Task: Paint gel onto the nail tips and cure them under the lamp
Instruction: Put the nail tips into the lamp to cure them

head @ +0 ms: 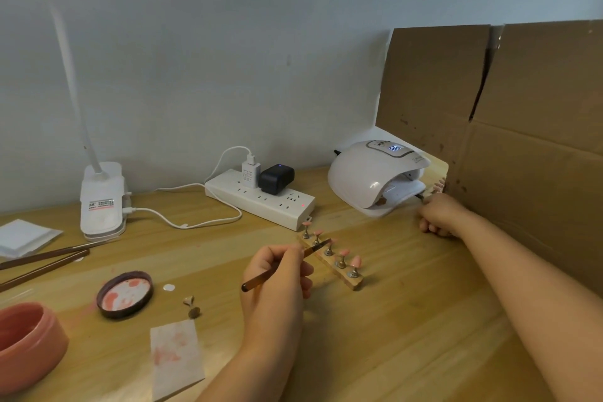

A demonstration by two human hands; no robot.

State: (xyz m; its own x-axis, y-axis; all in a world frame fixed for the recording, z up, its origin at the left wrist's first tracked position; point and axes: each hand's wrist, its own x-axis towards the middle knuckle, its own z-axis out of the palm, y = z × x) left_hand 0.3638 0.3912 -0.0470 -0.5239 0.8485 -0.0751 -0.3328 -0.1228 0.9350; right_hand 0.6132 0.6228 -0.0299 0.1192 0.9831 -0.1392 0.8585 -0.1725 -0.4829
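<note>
The left hand (277,274) grips a brown-handled gel brush (284,266) with fingers curled round the shaft; the bristle end points up and right, over a wooden holder strip (346,272) that lies near the middle of the table (408,336). The strip carries five small metal stands, each topped with a pink nail tip (355,260). The brush end lies at the second and third stands from the far end — whether it touches a tip cannot be told.

The right hand (439,215) rests near the table's right edge, fingers curled round the end of a second holder (427,197), which reaches into the mouth of the white curing lamp (375,173). More pink tips show just beside the cardboard sheet (489,127) that stands along the right edge. The lamp sits at the far right corner with its display lit.

Along the far edge:
- a white power strip (261,199) with a white charger and a black adapter plugged in;
- a white desk lamp base (102,199) at the far left, its cable running to the strip.

At the near left corner stands a pink jar (26,343). Its dark lid (125,294) lies upturned just beside it — pink gel smears the inside. A stained paper wipe (176,359) lies by the near edge, with two loose stands (192,307) just beyond it. Two spare brushes (42,259) and a white packet (23,237) lie at the left edge.
</note>
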